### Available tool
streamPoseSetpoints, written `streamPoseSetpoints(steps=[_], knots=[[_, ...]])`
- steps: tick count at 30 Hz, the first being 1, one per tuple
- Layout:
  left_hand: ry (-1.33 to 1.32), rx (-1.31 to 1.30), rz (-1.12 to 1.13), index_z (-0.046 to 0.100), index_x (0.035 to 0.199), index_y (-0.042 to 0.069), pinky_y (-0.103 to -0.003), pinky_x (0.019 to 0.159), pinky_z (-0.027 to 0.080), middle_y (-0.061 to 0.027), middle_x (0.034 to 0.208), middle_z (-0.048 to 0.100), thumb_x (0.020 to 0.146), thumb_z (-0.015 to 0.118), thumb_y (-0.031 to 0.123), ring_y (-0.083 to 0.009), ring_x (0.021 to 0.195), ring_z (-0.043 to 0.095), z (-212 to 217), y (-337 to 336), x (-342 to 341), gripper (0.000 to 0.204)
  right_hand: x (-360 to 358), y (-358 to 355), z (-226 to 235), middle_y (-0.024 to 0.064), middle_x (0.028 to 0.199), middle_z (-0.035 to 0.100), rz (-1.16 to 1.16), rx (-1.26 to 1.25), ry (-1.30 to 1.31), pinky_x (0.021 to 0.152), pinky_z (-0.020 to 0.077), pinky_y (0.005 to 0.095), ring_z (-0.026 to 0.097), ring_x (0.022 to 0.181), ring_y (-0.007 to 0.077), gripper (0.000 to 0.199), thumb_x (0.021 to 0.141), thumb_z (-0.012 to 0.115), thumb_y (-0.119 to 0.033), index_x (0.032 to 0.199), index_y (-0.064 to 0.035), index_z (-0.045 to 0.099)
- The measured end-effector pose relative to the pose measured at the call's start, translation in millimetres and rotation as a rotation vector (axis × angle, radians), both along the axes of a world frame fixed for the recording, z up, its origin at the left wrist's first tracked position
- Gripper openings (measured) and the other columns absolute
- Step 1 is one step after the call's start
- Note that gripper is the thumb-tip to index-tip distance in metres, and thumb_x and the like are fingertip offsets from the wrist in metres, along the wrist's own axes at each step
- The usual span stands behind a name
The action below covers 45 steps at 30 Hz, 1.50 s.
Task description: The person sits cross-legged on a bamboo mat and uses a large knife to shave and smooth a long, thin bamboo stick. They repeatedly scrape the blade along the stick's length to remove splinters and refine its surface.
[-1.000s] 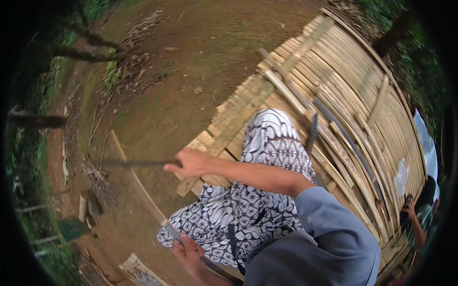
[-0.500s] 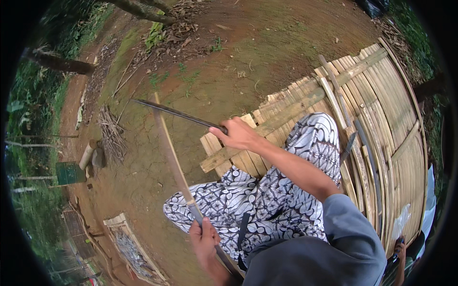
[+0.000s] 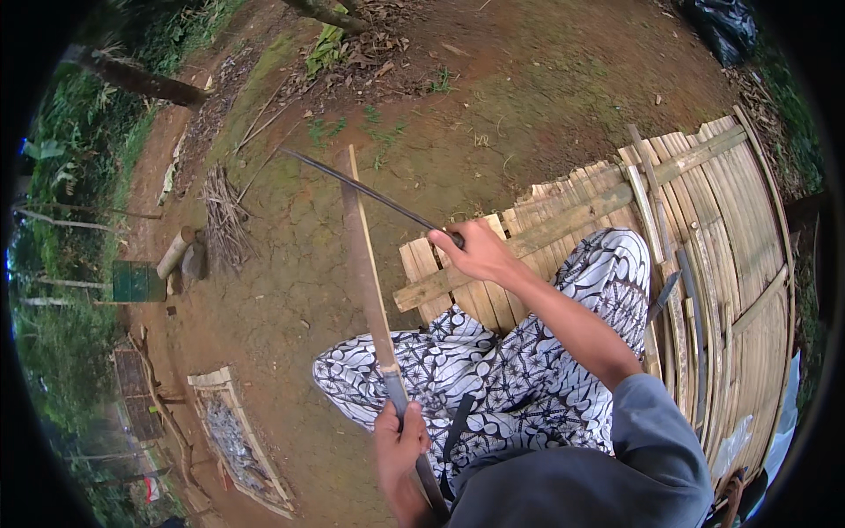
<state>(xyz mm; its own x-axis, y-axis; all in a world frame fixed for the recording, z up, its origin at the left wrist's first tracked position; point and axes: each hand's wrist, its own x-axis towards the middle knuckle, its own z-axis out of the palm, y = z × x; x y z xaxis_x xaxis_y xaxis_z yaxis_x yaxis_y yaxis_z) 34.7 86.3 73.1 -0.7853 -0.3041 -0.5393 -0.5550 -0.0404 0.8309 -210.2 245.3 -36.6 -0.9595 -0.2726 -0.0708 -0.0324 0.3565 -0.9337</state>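
My right hand is closed around the handle of a long dark-bladed machete. Its blade points to the far left and crosses a long bamboo strip a little below the strip's far end. Whether the edge bites into the bamboo cannot be made out. Toward the near end, my left hand grips the strip, which rises past my left knee, its lower part greyer than the brown upper part. Patterned black-and-white trousers cover my folded legs beneath both arms.
I sit on a bamboo-slat platform. Loose bamboo strips and another blade lie to my right. Left on the bare ground are a bundle of sticks, a log and a framed bed. Tree trunks stand beyond.
The whole view has shifted, moving the scene rightward in the picture. The bamboo strip stands more upright, and the machete crosses it slightly lower from its far end. Both hands keep their grips.
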Motion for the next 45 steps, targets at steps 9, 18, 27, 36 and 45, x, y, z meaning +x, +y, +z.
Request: streamPoseSetpoints(steps=[9,18,27,36,45], knots=[[0.043,-0.035,-0.006,0.041,0.077,0.007,-0.022,0.034,0.029,0.0030,0.051,0.035,0.099,0.049,0.018,-0.0053,0.037,0.034,-3.6,-0.4,-43.9,0.025,33.2,-5.3,6.9,0.0112,0.049,0.054,0.343,-0.011,0.693,0.044,0.0424,0.0387,0.055,0.044,0.0299,0.051,0.080,0.059,-0.054,0.065,-0.0052,0.061],[-0.065,0.129,-0.008,0.044,0.081,0.005,-0.023,0.035,0.029,0.0034,0.051,0.038,0.096,0.053,0.011,-0.0045,0.038,0.035,0.1,14.8,7.3,0.018,-31.6,22.6,5.2,0.0201,0.055,0.058,-0.182,0.102,0.078,0.051,0.0461,0.0408,0.058,0.049,0.0330,0.060,0.089,0.052,-0.053,0.083,0.0041,0.070],[-0.018,0.460,-0.078,0.041,0.077,0.009,-0.023,0.032,0.025,0.0011,0.052,0.034,0.101,0.043,0.023,-0.0066,0.034,0.029,-2.4,-6.9,-20.9,0.028,9.5,17.1,1.9,0.0111,0.048,0.054,0.093,0.006,0.514,0.043,0.0427,0.0382,0.054,0.042,0.0254,0.053,0.082,0.058,-0.055,0.077,-0.0033,0.069],[-0.193,0.514,-0.106,0.039,0.074,0.013,-0.022,0.032,0.020,0.0040,0.049,0.026,0.100,0.045,0.031,-0.0052,0.035,0.023,6.7,-3.5,6.3,0.033,-7.8,4.0,-16.6,0.0100,0.050,0.054,0.094,0.214,0.468,0.047,0.0458,0.0397,0.054,0.044,0.0278,0.060,0.081,0.053,-0.064,0.067,-0.0058,0.063],[-0.177,0.362,0.052,0.038,0.070,0.014,-0.023,0.032,0.017,0.0043,0.049,0.026,0.100,0.045,0.035,-0.0055,0.035,0.022,-7.1,-18.2,6.9,0.036,24.4,10.0,4.8,0.0104,0.052,0.057,0.280,0.339,0.397,0.049,0.0496,0.0404,0.059,0.047,0.0262,0.063,0.083,0.048,-0.068,0.080,-0.0096,0.071]])
